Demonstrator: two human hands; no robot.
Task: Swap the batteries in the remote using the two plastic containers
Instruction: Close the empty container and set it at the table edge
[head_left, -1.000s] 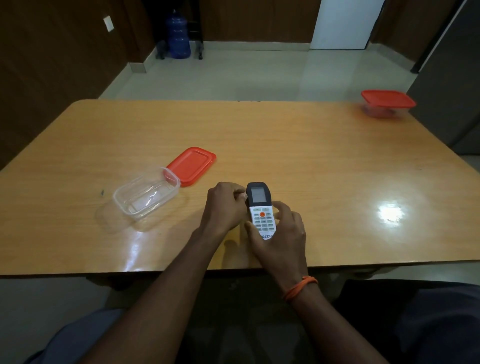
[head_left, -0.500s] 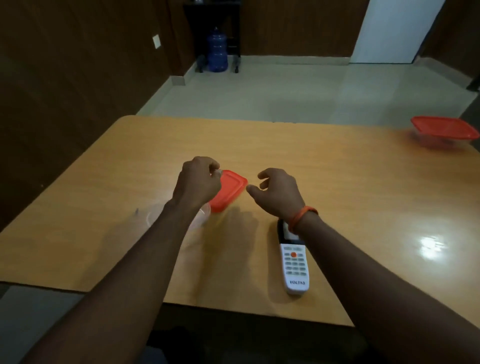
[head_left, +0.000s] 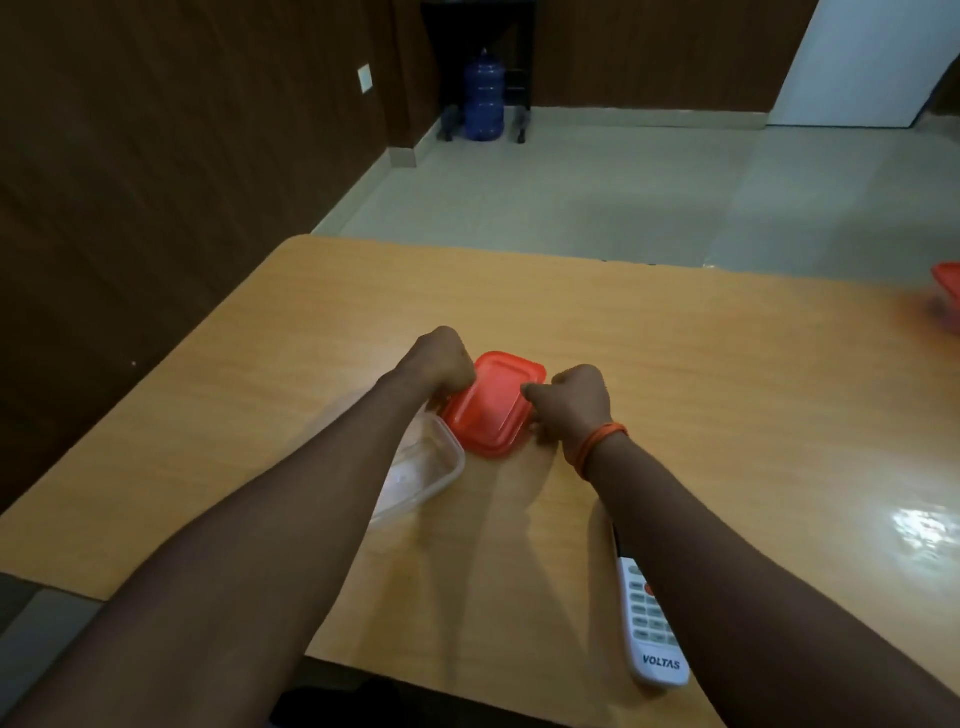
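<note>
Pinching glossy red rounded-rectangle lid (head_left: 493, 408), left hand (head_left: 441, 364) and right hand (head_left: 576, 402) fingers curled, clear tub (head_left: 434, 467) beside

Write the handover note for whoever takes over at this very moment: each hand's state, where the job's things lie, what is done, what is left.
Left hand: fingers curled at the left edge of the red lid; grip hidden.
Right hand: pinches the lid's right edge.
Clear container: open, beside the lid on the table.
Remote: face up near the table's near edge, untouched.
Second container: lidded, far right.
Done: one container is open.
Left: no batteries are visible, so the swap cannot be confirmed.
</note>
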